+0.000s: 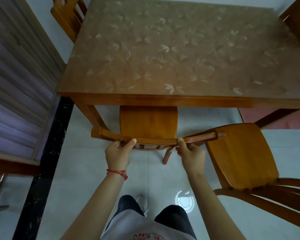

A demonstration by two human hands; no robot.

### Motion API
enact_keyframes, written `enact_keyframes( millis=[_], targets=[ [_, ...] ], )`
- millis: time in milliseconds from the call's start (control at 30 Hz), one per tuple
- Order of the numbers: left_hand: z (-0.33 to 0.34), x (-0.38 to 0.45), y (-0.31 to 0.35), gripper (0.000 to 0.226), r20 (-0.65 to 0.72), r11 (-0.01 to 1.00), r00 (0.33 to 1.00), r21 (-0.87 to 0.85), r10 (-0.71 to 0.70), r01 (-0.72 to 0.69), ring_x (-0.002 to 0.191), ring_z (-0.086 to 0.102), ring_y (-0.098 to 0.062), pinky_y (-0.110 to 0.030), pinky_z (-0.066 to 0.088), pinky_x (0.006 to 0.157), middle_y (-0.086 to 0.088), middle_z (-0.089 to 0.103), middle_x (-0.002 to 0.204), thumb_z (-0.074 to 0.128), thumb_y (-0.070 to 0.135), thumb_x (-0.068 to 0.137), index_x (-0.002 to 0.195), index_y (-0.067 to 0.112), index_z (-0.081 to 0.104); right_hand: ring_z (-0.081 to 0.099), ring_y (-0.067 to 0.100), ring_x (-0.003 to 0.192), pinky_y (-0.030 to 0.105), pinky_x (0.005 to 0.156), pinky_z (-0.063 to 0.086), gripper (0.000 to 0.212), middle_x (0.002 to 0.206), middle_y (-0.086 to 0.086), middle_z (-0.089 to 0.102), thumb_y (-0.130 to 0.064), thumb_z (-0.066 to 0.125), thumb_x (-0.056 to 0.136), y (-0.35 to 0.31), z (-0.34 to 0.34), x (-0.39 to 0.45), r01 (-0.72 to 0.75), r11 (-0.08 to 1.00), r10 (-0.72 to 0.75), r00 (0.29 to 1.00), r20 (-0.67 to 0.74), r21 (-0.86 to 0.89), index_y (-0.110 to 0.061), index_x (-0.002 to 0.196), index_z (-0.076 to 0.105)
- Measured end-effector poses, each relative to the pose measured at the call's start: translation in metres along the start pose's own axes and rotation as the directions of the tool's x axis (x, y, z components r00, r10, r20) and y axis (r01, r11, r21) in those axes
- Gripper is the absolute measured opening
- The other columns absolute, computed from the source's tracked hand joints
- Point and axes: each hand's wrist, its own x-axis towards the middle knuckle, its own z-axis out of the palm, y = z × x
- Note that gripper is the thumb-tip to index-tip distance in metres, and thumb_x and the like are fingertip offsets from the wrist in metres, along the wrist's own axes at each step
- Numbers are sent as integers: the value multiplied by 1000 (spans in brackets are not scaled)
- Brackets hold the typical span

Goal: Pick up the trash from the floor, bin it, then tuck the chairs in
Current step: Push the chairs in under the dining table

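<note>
A wooden chair (148,122) stands in front of me with the front of its seat under the near edge of the wooden table (163,99). My left hand (119,152) grips the top rail of its backrest left of centre. My right hand (190,151) grips the same rail right of centre. A second wooden chair (241,153) stands to the right, pulled out from the table and turned at an angle, its seat fully on show. No trash is visible on the floor.
The table top carries a leaf-patterned cover. A third chair (68,16) stands at the far left corner and part of another (298,19) at the far right. A curtained window and a black floor border run along the left. My feet stand on pale tiles below.
</note>
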Motion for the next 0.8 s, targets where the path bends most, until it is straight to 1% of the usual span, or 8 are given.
enact_keyframes(
  millis=[33, 100, 167, 233, 400, 567, 667, 800],
  targets=[
    [3, 5, 2, 11, 4, 1000, 1000, -4, -5, 5, 73, 62, -17, -28, 47, 69, -3, 67, 74, 72, 21, 76, 74, 11, 66, 69, 28, 69, 18, 56, 50, 34, 74, 22, 70, -28, 56, 89, -3, 2, 6, -1, 1000, 1, 1000, -7, 3, -8, 61, 61],
    [11, 14, 9, 9, 12, 1000, 1000, -2, -3, 3, 80, 64, -20, -31, 48, 77, -5, 68, 78, 72, 20, 76, 75, 12, 66, 68, 31, 70, 22, 61, 51, 37, 73, 25, 69, -27, 56, 89, -11, 5, 19, -1, 1000, 1, 1000, -12, 14, 1, 65, 63],
    [20, 24, 16, 9, 20, 1000, 1000, -3, -5, 5, 83, 64, -22, -33, 49, 80, -6, 68, 80, 72, 20, 76, 72, 15, 65, 68, 34, 73, 36, 70, 57, 38, 74, 27, 69, -28, 56, 89, -18, 6, 34, -6, 1000, 6, 1000, -11, 26, 5, 69, 63],
    [29, 34, 22, 10, 19, 1000, 1000, -11, -11, 11, 84, 64, -24, -36, 50, 81, -6, 68, 80, 72, 20, 75, 71, 15, 65, 68, 35, 74, 46, 75, 56, 37, 75, 26, 69, -30, 57, 88, -24, 8, 48, -9, 1000, 10, 1000, -17, 19, 1, 69, 63],
    [44, 62, 39, 12, -5, 997, 999, -58, -53, 52, 82, 66, -22, -34, 51, 81, -2, 68, 74, 73, 16, 74, 65, 17, 64, 66, 21, 59, 39, 72, 57, 40, 70, 23, 69, -31, 56, 89, -38, 21, 75, 33, 999, -33, 999, -15, 6, 3, 70, 64],
    [55, 86, 56, 14, -30, 995, 998, -85, -49, 46, 77, 63, -20, -32, 48, 79, -1, 65, 70, 72, 13, 75, 64, 15, 63, 67, 32, 73, 44, 72, 56, 42, 75, 20, 70, -36, 59, 86, -52, 35, 101, -10, 1000, 10, 1000, 3, 8, 4, 73, 65],
    [64, 99, 61, 13, -29, 992, 997, -114, -67, 63, 83, 65, -25, -37, 51, 84, -2, 67, 72, 73, 13, 74, 64, 15, 64, 67, 33, 76, 47, 75, 55, 44, 77, 21, 69, -36, 59, 85, -59, 39, 116, -15, 1000, 15, 1000, -5, 17, 7, 76, 64],
    [76, 108, 68, 13, -26, 991, 998, -124, -53, 49, 83, 65, -23, -39, 51, 86, 2, 67, 72, 73, 13, 74, 65, 16, 64, 68, 31, 76, 43, 75, 56, 39, 78, 20, 70, -35, 58, 86, -68, 41, 132, -29, 999, 29, 1000, 7, 20, 2, 73, 64]
  ],
)
